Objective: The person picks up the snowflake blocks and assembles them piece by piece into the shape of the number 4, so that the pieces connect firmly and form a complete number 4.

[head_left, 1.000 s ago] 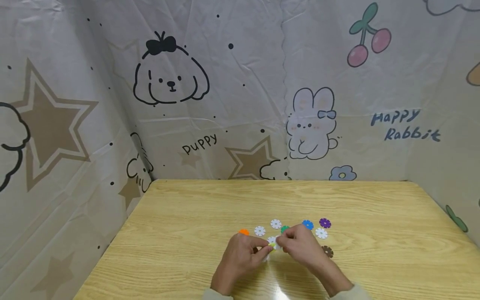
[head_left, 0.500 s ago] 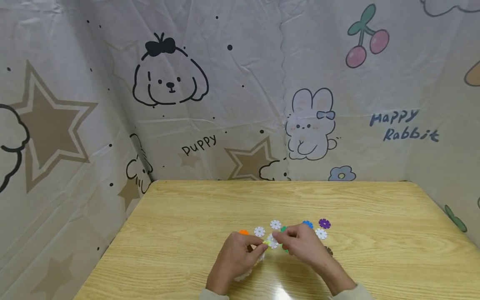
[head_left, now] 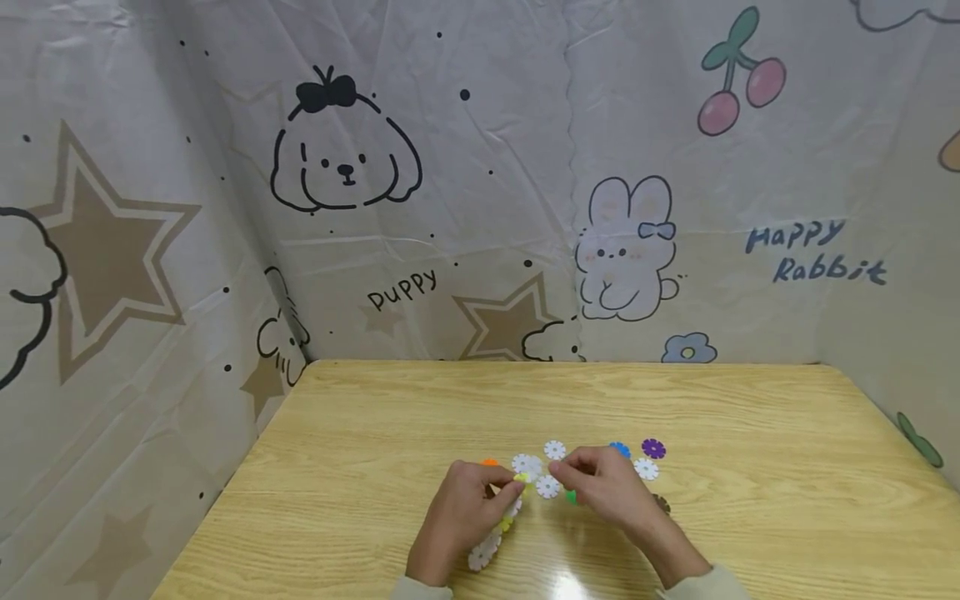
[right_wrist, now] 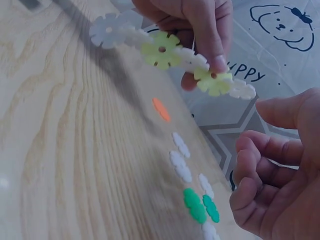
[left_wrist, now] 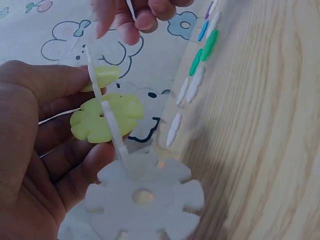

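My left hand [head_left: 459, 521] pinches a chain of interlocked white and yellow snowflake discs by a yellow disc [right_wrist: 214, 80] close to its far end. From there the chain slants down toward me, ending in a white disc [left_wrist: 145, 200]. Another yellow disc [right_wrist: 161, 49] sits midway along it, and a small white disc [right_wrist: 243, 90] forms the upper tip. My right hand [head_left: 611, 496] hovers just right of that tip. In the right wrist view its thumb stands apart from loosely curled fingers [right_wrist: 245, 150], with nothing visible between them.
Loose discs lie on the wooden table [head_left: 360, 433] beyond and between the hands: orange [head_left: 490, 462], white [head_left: 554, 450], green [head_left: 572, 497], blue [head_left: 619, 449], purple [head_left: 653, 448] and brown [head_left: 662, 503]. A printed cloth [head_left: 480, 208] hangs behind the table's far edge.
The right hand has come away from the chain's tip, leaving a white disc there. My left hand has drawn slightly left with the chain, and more of its lower end shows.
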Tool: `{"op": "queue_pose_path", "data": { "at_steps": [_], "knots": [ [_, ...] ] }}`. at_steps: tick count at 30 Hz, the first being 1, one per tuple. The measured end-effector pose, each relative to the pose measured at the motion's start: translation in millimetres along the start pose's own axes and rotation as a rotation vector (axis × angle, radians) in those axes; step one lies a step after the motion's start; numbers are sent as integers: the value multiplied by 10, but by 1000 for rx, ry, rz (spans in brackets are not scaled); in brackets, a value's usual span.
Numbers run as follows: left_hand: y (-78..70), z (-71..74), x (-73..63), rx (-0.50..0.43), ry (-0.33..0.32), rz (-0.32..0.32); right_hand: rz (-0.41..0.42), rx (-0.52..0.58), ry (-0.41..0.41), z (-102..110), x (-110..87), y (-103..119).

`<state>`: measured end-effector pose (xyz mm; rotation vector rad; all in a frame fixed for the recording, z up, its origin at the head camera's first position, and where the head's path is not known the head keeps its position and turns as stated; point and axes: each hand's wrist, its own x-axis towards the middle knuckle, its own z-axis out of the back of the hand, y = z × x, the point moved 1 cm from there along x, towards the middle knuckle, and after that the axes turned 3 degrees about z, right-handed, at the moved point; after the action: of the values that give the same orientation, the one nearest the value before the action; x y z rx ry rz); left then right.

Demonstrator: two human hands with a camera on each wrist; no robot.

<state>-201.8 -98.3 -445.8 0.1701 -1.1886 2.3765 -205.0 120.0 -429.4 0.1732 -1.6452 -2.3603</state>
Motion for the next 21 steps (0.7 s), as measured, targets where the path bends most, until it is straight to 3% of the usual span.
{"op": "queue_pose_path", "data": {
  "at_steps": [12,21],
  "knots": [
    [34,40,3,-19,-20,23,112,-215,-32,-71,99,-160],
    [30,48,-4,-37,-20,25,116,-363,-47,-138,162,-221]
  ]
}}
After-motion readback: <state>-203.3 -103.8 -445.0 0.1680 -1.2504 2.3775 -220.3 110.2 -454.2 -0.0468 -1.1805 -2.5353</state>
